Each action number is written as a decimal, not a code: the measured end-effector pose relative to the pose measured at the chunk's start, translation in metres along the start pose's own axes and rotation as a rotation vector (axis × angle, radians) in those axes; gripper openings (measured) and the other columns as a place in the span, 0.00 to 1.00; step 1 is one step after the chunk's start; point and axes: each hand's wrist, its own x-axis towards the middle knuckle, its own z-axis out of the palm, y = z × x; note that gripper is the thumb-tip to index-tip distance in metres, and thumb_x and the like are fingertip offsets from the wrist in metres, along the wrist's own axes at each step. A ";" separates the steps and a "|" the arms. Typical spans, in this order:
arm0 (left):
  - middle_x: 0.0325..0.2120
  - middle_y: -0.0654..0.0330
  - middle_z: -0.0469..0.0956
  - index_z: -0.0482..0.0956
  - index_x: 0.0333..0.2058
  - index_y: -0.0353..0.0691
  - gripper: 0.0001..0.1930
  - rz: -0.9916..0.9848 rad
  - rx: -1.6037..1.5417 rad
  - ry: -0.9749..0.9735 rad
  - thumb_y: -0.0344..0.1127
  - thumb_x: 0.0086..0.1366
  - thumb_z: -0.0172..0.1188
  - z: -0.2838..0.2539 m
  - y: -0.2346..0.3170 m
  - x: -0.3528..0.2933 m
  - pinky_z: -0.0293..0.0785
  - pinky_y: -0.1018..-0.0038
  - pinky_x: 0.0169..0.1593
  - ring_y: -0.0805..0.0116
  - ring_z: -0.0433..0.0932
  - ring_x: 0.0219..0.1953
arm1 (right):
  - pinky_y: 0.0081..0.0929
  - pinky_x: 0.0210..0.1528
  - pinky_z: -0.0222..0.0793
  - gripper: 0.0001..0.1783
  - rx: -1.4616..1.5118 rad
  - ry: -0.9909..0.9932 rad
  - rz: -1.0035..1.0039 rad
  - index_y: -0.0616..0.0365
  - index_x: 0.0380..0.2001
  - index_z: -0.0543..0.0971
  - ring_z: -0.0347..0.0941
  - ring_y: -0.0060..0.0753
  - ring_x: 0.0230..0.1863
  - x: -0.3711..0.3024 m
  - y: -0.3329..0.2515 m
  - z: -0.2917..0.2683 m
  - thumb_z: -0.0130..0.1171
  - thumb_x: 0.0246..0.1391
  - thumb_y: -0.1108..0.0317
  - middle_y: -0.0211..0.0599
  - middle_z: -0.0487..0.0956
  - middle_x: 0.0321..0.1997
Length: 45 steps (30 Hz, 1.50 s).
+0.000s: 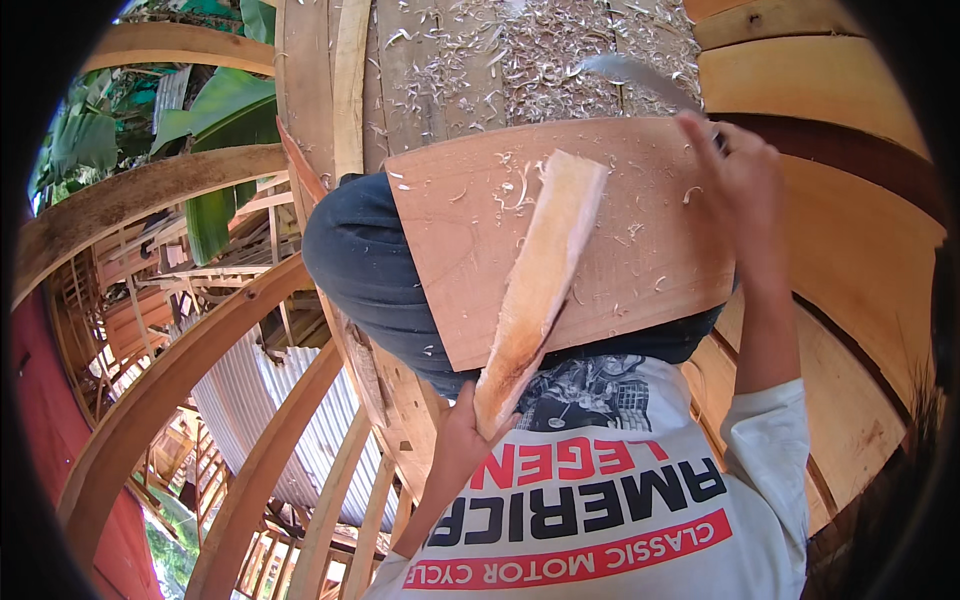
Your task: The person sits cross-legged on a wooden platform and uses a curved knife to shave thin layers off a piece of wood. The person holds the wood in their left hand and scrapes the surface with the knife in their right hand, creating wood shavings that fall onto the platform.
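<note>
Two hands, one pale wood strip, one flat board, one blade

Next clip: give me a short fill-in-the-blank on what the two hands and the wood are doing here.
1. The left hand grips the lower end of a pale wood strip resting on a flat ____.
2. The right hand holds a curved ____, raised above the board.
3. Loose wood ____ lie scattered on the board.

Missing words: board; blade; shavings

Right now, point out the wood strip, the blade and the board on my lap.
wood strip (pixel 540 290), head view, middle of its face
blade (pixel 640 75), head view, its flat
board (pixel 460 260), head view, bare left part
</note>
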 end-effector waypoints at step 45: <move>0.28 0.67 0.63 0.68 0.37 0.33 0.32 -0.106 -0.519 -0.363 0.63 0.56 0.54 -0.021 0.011 0.011 0.59 0.78 0.36 0.75 0.60 0.32 | 0.34 0.18 0.62 0.33 0.130 -0.290 -0.392 0.55 0.12 0.69 0.70 0.41 0.16 -0.049 -0.025 -0.016 0.63 0.34 0.33 0.37 0.69 0.12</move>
